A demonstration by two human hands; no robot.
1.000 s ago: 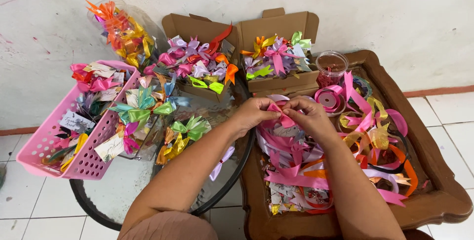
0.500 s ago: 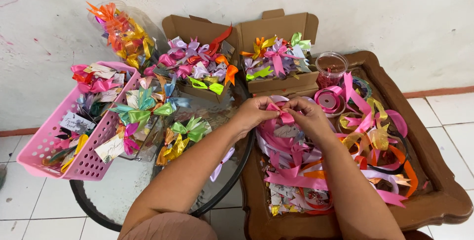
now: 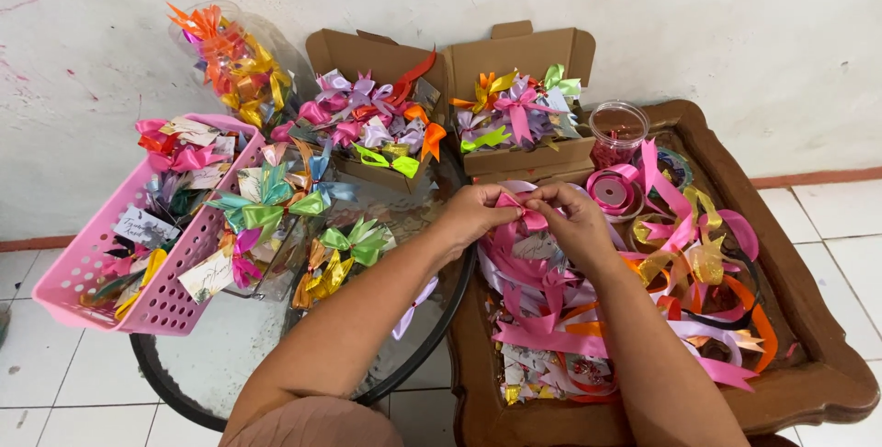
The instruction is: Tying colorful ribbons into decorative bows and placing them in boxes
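both hands, left hand (image 3: 473, 213) and right hand (image 3: 574, 217), pinch a pink ribbon (image 3: 525, 215) mid-fold over the wooden tray (image 3: 808, 318); boxes (image 3: 386, 116) of bows full, loose ribbon remains.

A pink ribbon (image 3: 525, 215) sits just right of the frame's centre, pinched between the fingertips of the left hand (image 3: 473, 215) and the right hand (image 3: 577, 220). It is glossy satin, folded into small loops, held just above the heap of loose pink and orange ribbons.
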